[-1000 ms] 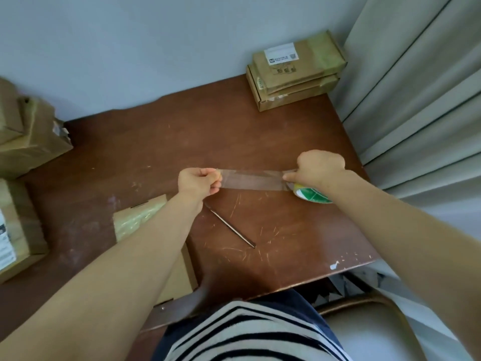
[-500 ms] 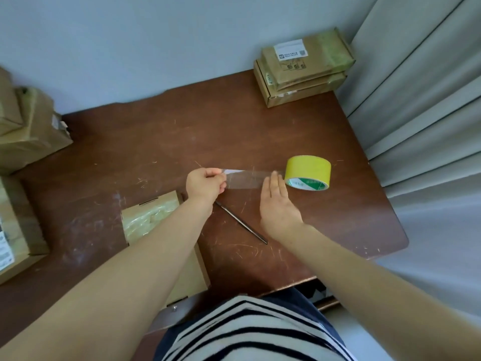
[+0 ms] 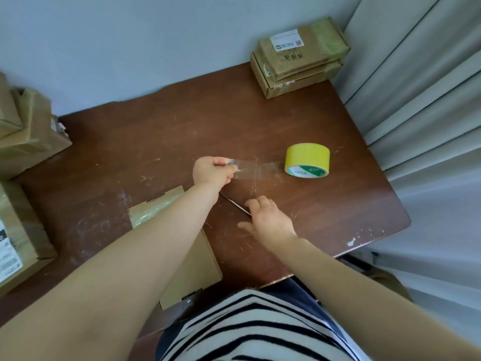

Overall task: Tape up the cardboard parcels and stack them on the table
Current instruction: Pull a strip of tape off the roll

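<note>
Right hand (image 3: pixel 268 221) off tape roll (image 3: pixel 307 160), now at the metal tool (image 3: pixel 235 206).

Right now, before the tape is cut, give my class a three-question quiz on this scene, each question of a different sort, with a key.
1. True or false: the yellow tape roll stands on the table with no hand on it.
2. How many parcels are stacked in the table's far right corner?
3. The left hand pinches: A the free end of the clear tape strip; B the yellow tape roll; C a parcel.
Key: 1 true; 2 two; 3 A.
</note>
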